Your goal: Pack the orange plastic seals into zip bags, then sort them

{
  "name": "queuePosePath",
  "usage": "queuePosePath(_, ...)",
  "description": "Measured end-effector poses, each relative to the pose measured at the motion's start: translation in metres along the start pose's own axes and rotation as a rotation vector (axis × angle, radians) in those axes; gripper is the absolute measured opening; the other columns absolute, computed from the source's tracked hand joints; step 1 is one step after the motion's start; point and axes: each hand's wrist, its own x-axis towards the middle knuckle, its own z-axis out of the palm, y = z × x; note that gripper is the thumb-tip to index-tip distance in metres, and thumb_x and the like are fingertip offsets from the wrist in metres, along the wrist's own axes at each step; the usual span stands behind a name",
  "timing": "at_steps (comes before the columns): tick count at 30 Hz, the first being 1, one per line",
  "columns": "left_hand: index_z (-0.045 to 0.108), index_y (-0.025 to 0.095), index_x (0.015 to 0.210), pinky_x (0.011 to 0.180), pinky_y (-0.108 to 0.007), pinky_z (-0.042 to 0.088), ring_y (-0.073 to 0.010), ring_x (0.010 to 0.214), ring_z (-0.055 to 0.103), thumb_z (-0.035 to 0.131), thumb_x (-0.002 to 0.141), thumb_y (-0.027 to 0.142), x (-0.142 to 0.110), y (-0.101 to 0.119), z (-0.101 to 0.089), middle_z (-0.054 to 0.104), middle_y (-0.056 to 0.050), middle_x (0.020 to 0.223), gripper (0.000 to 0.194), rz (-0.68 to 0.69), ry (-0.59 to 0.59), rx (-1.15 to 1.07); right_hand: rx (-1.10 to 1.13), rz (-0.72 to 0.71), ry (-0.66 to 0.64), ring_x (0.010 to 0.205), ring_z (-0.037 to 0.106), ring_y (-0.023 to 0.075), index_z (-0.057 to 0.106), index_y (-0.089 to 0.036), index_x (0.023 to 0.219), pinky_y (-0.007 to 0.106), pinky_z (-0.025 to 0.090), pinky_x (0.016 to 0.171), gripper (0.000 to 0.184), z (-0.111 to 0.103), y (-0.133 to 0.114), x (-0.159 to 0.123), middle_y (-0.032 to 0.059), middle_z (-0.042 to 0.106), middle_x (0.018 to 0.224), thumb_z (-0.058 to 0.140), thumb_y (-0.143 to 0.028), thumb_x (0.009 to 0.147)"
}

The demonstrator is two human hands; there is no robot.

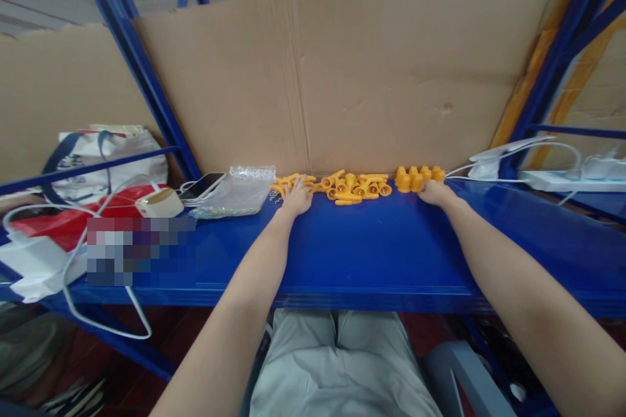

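Observation:
My left hand (297, 198) lies over a group of orange-yellow plastic pieces (280, 184), its fingers spread and touching them. Small shiny bits (275, 199) lie beside that hand. Further right is a heap of orange-yellow pieces with round cup-like ends and narrow stems (349, 187). Short orange-yellow knob-shaped pieces (403, 180) stand close together in rows at the right. My right hand (437, 194) is at their front edge, its fingers curled against one knob-shaped piece. The fingertips are partly hidden there.
A clear plastic bag (237, 192), a phone (206, 186) and white cables lie left on the blue shelf (362, 247). A red bag (61, 225) and white chargers sit further left. Cardboard (391, 71) closes the back. Blue posts (147, 78) and a white power strip (562, 180) flank the shelf.

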Motion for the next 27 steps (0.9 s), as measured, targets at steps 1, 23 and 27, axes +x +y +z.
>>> queuePosePath(1,0.068,0.024,0.123,0.120,-0.063,0.024,-0.0318,0.153,0.025,0.041,0.098,0.025,0.000,0.001,-0.001,0.035,-0.008,0.164,0.037,0.022,0.018,-0.005,0.001,-0.002,-0.002,0.113,0.064,0.0386,0.068,-0.014,0.119,0.048,0.052,0.087,0.041,0.000,0.000,0.000,0.0211,0.069,0.109,0.048,-0.027,0.086)
queuePosePath(23,0.039,0.018,0.154,0.119,-0.069,0.019,-0.0332,0.153,0.025,0.040,0.093,0.018,0.006,0.023,0.003,0.033,-0.014,0.163,0.061,0.120,-0.144,-0.051,-0.016,0.020,-0.046,0.114,0.064,0.0394,0.066,-0.007,0.123,0.047,0.052,0.088,0.045,-0.001,-0.001,0.000,0.0251,0.069,0.114,0.043,-0.025,0.088)
queuePosePath(27,0.046,0.020,0.150,0.118,-0.065,0.028,-0.0341,0.145,0.042,0.042,0.088,0.013,0.012,0.024,0.005,0.043,-0.016,0.157,0.063,0.136,-0.013,-0.114,-0.005,0.024,-0.058,0.116,0.063,0.0380,0.065,-0.005,0.126,0.045,0.051,0.091,0.046,-0.004,-0.005,-0.005,0.0259,0.068,0.118,0.043,-0.023,0.090)
